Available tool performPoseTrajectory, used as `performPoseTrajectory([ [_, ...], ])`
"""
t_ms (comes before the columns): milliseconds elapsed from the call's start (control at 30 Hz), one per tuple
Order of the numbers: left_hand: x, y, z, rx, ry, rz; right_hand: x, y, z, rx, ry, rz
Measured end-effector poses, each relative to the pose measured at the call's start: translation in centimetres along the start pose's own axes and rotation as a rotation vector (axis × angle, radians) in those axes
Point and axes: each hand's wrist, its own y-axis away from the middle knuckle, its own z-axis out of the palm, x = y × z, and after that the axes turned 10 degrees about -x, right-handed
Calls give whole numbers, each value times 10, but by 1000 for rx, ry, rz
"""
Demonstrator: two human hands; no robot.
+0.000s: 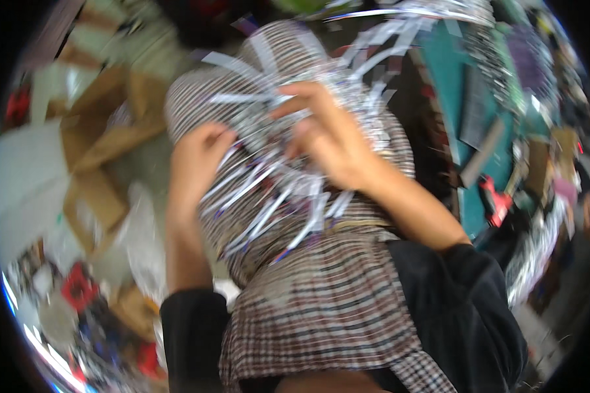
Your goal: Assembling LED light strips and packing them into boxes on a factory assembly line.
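Working over the lap, two bare hands in among shiny silver-white strips [299, 185]. The strips lie in a loose, splayed bunch on the striped, checked apron [318, 288] covering the person's thighs, ends fanning toward the knees and back toward the waist. Left hand [200, 154] at the left side of the bunch, fingers bent, thumb and forefinger close together; blurred, can't tell if a strip is pinched. Right hand [331, 141] reaches over the bunch from the right, fingers curved and partly spread, forefinger standing apart from the rest; can't tell if it has hold of anything. Hands near each other, not touching. Both forearms bare below black sleeves [193, 334].

More pale strips run up at top right, toward a silvery mass [455, 9]. To the right, a teal counter [442, 62] carries a dark grey flat piece [472, 108] and a red-and-black tool [497, 202], with silver tinsel [490, 69] and a purple item [530, 59] farther over. To the left, an open cardboard box [115, 141] on the pale floor [23, 177], a whitish plastic bag [143, 245] nearer the person, and red items [79, 287] among clutter at lower left.
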Motion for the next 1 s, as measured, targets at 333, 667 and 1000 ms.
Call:
performPoseTrajectory([
  [333,7,21,-13,29,110,-65,22,-43,40,-43,684,-333],
  [667,53,43,-14,106,127,-25,29,-55,59,70,784,-308],
  [1000,25,50,-55,289,519,90,43,-61,56,122,712,-264],
])
